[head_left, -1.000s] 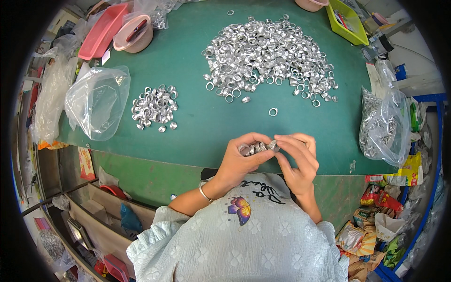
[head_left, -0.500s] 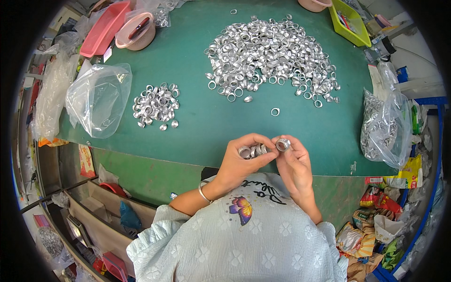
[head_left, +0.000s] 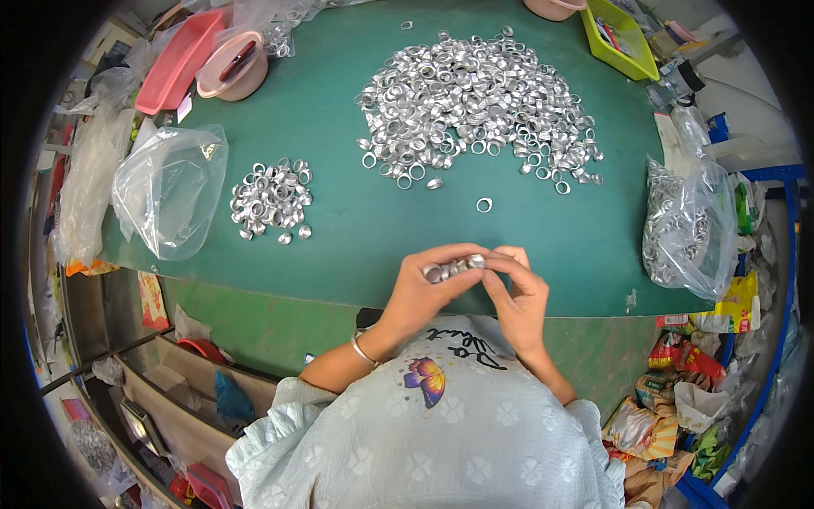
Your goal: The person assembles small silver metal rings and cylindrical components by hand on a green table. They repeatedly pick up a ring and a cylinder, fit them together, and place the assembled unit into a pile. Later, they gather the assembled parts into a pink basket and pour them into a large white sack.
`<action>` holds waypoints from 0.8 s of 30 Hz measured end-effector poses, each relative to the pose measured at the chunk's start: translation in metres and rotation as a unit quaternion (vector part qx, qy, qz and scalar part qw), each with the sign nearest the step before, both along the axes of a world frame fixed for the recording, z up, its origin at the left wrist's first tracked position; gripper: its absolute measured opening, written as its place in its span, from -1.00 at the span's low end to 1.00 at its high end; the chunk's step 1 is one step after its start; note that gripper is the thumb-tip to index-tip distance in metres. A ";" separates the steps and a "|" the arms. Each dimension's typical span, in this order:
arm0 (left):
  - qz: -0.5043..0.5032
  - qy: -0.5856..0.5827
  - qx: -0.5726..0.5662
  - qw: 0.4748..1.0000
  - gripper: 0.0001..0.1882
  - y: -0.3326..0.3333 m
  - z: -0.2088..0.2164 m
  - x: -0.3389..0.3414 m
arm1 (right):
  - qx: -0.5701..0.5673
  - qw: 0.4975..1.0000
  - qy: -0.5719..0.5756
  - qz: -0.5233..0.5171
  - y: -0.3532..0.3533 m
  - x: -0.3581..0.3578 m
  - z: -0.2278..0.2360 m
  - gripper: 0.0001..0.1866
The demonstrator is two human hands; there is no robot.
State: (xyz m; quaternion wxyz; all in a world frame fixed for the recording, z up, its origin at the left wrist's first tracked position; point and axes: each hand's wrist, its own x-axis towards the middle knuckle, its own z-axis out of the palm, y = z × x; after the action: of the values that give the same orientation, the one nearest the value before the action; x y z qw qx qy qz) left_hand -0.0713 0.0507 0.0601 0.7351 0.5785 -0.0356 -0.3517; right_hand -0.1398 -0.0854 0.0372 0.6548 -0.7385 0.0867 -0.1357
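A row of several silver metal rings [head_left: 437,274] lies in the curled fingers of my left hand [head_left: 411,297], just over the table's near edge. My right hand [head_left: 524,305] meets it from the right, thumb and forefinger pinched at the ring [head_left: 476,261] on the row's end. Part of that ring is hidden by the fingertips. Ahead of my hands a single ring [head_left: 484,210] lies apart on the green table [head_left: 365,229]. Beyond it spreads a large heap of similar rings [head_left: 475,102]. A smaller pile of rings [head_left: 271,199] sits at the left.
A clear plastic bag [head_left: 170,191] rests left of the small pile. Behind it stand a pink tray [head_left: 180,64] and a round pink bowl [head_left: 242,81]. At the right are a bag of rings [head_left: 678,225] and a yellow-green basket [head_left: 623,55].
The ring that my right fingers held up beside my left hand is now against the end of the row. My right fingers have bent in over it. The whole view has shifted slightly.
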 end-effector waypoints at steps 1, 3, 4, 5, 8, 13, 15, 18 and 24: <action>0.016 -0.023 0.022 0.999 -0.75 0.003 -0.003 0.002 | -0.058 0.998 -0.008 0.002 -0.005 0.002 0.000 -0.86; 0.049 -0.072 0.065 0.994 -0.76 0.016 -0.013 0.009 | -0.172 0.985 -0.028 0.004 -0.024 0.010 -0.007 -0.84; 0.072 -0.184 0.120 0.973 -0.76 0.027 -0.025 0.015 | -0.115 0.992 -0.003 -0.055 -0.039 0.015 -0.017 -0.81; 0.094 -0.291 0.174 0.936 -0.77 0.040 -0.034 0.024 | -0.134 0.984 0.017 -0.112 -0.059 0.022 -0.026 -0.75; 0.121 -0.480 0.393 0.775 -0.75 0.077 -0.038 0.055 | -0.342 0.925 -0.052 -0.160 -0.131 0.053 -0.043 -0.56; 0.199 -0.551 0.526 0.617 -0.69 0.115 -0.051 0.080 | -0.390 0.906 0.008 -0.163 -0.183 0.101 -0.057 -0.43; 0.208 -0.565 0.538 0.590 -0.70 0.126 -0.063 0.089 | -0.514 0.848 0.060 -0.115 -0.166 0.106 -0.056 -0.40; 0.237 -0.576 0.542 0.565 -0.72 0.131 -0.074 0.094 | -0.490 0.865 0.036 -0.101 -0.143 0.098 -0.056 -0.42; 0.215 -0.526 0.592 0.572 -0.69 0.124 -0.071 0.095 | -0.482 0.872 0.025 -0.074 -0.111 0.066 -0.056 -0.44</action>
State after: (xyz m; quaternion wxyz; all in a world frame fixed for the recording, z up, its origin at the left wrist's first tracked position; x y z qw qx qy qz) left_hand 0.0234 0.1744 -0.0109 0.1350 0.9584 -0.0743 0.2401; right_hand -0.0740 -0.1967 -0.0185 0.2029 -0.9571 0.0817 -0.1903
